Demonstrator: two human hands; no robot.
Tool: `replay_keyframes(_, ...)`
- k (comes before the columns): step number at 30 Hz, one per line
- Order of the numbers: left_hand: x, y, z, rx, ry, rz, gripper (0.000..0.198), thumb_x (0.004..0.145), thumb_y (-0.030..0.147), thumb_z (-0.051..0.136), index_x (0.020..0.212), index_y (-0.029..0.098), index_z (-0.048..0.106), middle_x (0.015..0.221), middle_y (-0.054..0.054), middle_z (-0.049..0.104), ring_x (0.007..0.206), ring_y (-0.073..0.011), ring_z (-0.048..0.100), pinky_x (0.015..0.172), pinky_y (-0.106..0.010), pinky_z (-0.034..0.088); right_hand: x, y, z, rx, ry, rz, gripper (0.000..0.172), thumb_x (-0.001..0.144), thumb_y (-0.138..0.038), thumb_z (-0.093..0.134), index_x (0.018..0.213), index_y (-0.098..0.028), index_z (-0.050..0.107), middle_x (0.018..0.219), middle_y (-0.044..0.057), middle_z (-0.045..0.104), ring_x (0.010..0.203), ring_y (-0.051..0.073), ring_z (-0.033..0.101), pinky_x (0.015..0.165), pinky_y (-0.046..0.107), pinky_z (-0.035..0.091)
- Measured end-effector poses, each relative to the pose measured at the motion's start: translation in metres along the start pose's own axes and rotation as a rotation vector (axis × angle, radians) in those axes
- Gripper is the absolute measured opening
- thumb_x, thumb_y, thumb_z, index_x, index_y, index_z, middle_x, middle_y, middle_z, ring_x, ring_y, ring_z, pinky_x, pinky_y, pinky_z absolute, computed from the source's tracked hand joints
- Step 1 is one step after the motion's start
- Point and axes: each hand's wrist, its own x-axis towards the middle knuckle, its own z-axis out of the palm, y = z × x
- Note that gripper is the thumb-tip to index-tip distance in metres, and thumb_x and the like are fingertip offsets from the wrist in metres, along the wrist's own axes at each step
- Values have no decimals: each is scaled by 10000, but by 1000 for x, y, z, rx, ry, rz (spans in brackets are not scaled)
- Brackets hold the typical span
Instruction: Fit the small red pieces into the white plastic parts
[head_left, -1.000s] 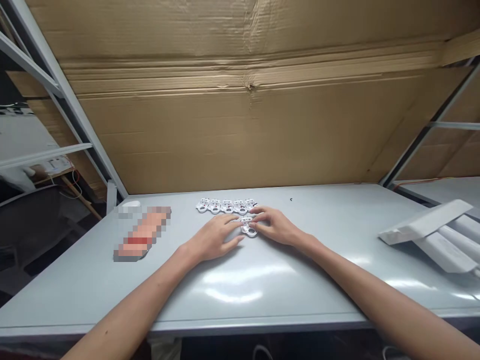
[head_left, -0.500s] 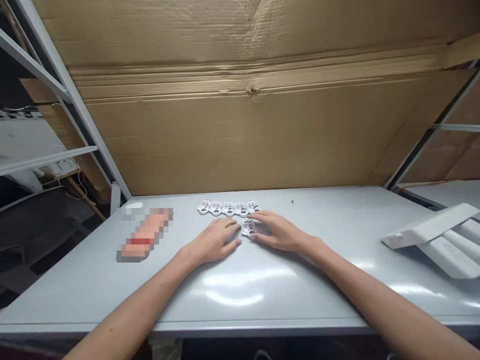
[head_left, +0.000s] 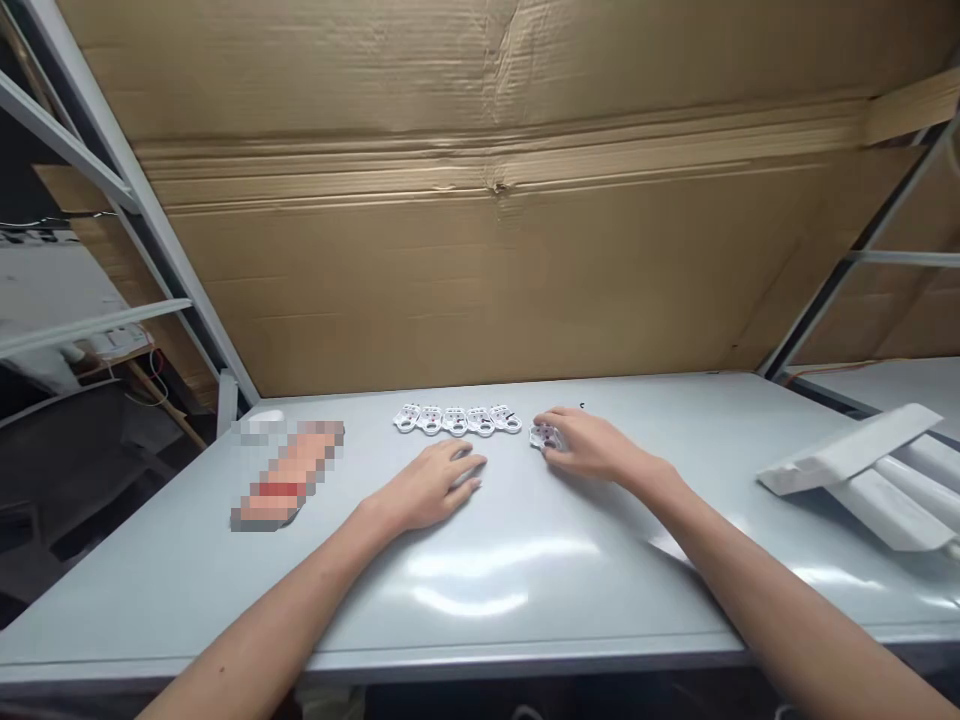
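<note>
Between the thumb and fingers of my right hand (head_left: 589, 443) is a small flat white piece (head_left: 545, 437) with dark and reddish printed marks; its right side is hidden by the hand. Several similar white pieces with a ring-shaped opening, a row of cut-outs (head_left: 455, 420), lie side by side toward the back of the table. My left hand (head_left: 429, 484) rests on the tabletop just in front of that row, fingers spread and holding nothing.
A grey-white table (head_left: 480, 560) spans the view, backed by a large cardboard sheet (head_left: 480, 290). At left lie a pixelated orange object (head_left: 289, 475) and a white item (head_left: 264, 418). White folded packaging (head_left: 862, 460) sits at right. A tiny dark bit (head_left: 582, 406) lies beyond my right hand.
My right hand has moved right and slightly back, carrying the white piece away from my left hand and to the right of the row. My left hand stays nearly in place.
</note>
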Motion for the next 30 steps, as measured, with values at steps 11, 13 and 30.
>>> replay_keyframes(11, 2, 2, -1, -61, -16, -65, 465, 984, 343, 452, 1423, 190, 431, 1438, -117, 496, 1309, -278, 456, 1094, -425, 380, 15, 5, 29, -77, 108, 83, 475, 945, -199, 366, 1404, -127, 467, 1533, 162, 395, 1362, 304, 427, 1058, 441, 414)
replay_keyframes(13, 2, 2, -1, -58, -25, -72, 464, 985, 341, 450, 1420, 179, 438, 1438, -122, 495, 1315, -277, 451, 1098, -424, 377, 11, 0, 24, -96, 127, 68, 459, 933, -217, 416, 1374, -121, 499, 1496, 164, 445, 1337, 304, 453, 1055, 425, 418)
replay_keyframes(30, -2, -3, 1, -92, -45, -91, 424, 996, 409, 421, 1369, 235, 525, 1443, -98, 490, 1313, -281, 469, 1069, -402, 405, 9, -13, 32, -54, 2, 81, 631, 976, -494, 355, 1440, -70, 411, 1497, 198, 442, 1365, 337, 416, 1096, 446, 362)
